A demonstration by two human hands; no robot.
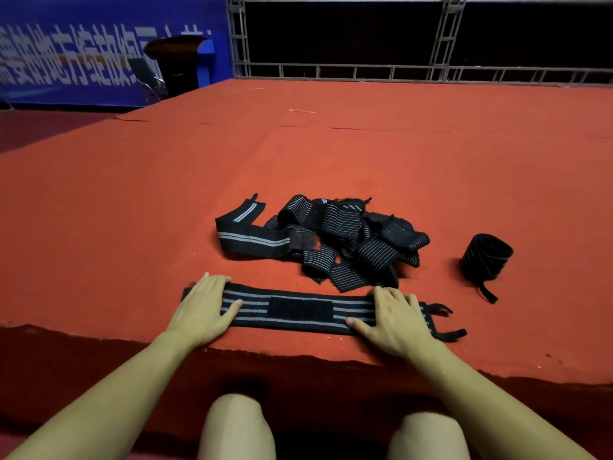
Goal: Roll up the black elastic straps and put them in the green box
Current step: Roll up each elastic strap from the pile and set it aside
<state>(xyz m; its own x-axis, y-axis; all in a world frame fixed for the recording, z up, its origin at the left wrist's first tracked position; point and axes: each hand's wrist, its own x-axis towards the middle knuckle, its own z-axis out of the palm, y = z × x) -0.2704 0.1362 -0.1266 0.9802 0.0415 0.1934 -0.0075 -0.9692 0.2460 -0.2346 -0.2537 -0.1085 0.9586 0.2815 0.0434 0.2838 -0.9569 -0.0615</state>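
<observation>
A black elastic strap with grey stripes and a black velcro patch lies flat along the front edge of the red platform. My left hand presses flat on its left end. My right hand presses flat on its right end, where thin black tails stick out. Behind the strap lies a loose pile of several black striped straps. One rolled-up strap stands to the right of the pile, its tail trailing toward me. No green box is in view.
The red carpeted platform stretches far back to a metal truss railing. Its front edge runs just below my hands, and my knees show beneath it. A blue banner hangs at the back left.
</observation>
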